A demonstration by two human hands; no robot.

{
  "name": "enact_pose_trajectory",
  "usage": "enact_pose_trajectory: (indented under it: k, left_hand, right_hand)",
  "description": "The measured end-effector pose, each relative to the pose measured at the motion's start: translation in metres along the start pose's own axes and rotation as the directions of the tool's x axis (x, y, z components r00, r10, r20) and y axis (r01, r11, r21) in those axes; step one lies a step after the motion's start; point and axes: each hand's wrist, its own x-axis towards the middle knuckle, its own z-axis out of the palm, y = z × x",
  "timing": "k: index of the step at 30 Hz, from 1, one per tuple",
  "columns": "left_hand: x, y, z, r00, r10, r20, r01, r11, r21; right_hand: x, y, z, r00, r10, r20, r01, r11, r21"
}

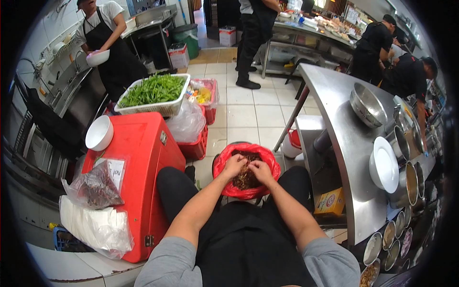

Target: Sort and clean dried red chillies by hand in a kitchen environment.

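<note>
A red plastic bag (223,183) lines a round container between my knees, its mouth wide apart. Dark brown dried pieces, with some paler bits, fill it; I cannot tell exactly what they are. My left hand (235,165) is over the left part of the contents, fingers pinched together. My right hand (261,170) is just to its right, with its fingertips close to those of the left. Both hands seem to hold a small piece between them, too small to make out. A clear plastic bag of dark dried pieces (98,186) lies on a red cooler box (143,143) to my left.
A white basket of leafy greens (154,91) stands beyond the cooler, by a red crate (193,145). A white bowl (99,132) sits on the cooler. To the right is a steel table (333,104) with a colander (367,104). A person (111,46) holds a bowl; other people stand farther off.
</note>
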Motion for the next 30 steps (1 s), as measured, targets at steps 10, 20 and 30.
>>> enact_pose_trajectory:
  k: [10, 20, 30]
  left_hand:
    - [-0.004, 0.019, 0.001, 0.961, -0.24, 0.138, 0.269, 0.93, -0.252]
    - [0.015, -0.011, 0.005, 0.997, 0.007, -0.073, -0.005, 1.0, 0.023]
    - [0.003, 0.016, -0.012, 0.854, -0.444, 0.272, 0.508, 0.593, -0.625]
  right_hand:
    - [0.0, -0.025, -0.006, 0.992, -0.063, -0.106, 0.063, 0.998, 0.003]
    - [-0.002, -0.026, -0.004, 0.975, -0.223, -0.023, 0.2, 0.913, -0.356]
    - [-0.003, -0.019, 0.004, 0.959, -0.204, 0.198, 0.284, 0.677, -0.679]
